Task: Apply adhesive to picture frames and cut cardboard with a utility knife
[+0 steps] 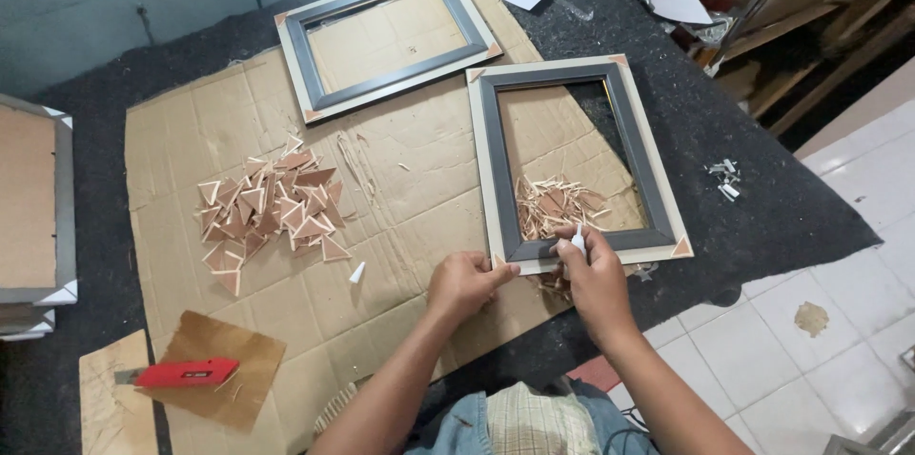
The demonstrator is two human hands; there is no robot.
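A grey and cream picture frame [644, 158] lies face up on flattened cardboard [191, 121]. My left hand [463, 283] pinches its near left corner. My right hand [595, 276] rests on the frame's near rail and grips a small white tool [578, 242] between the fingers. Thin wood shavings and small triangles [553, 202] lie inside the frame just beyond my right hand.
A second frame [303, 55] lies further back. A heap of triangular corner pieces [272, 212] sits to the left, with a small white cap [356, 273] near it. A red utility knife [186, 374] lies at front left. Stacked frames [62, 226] stand at the left edge; staples [724, 179] lie to the right.
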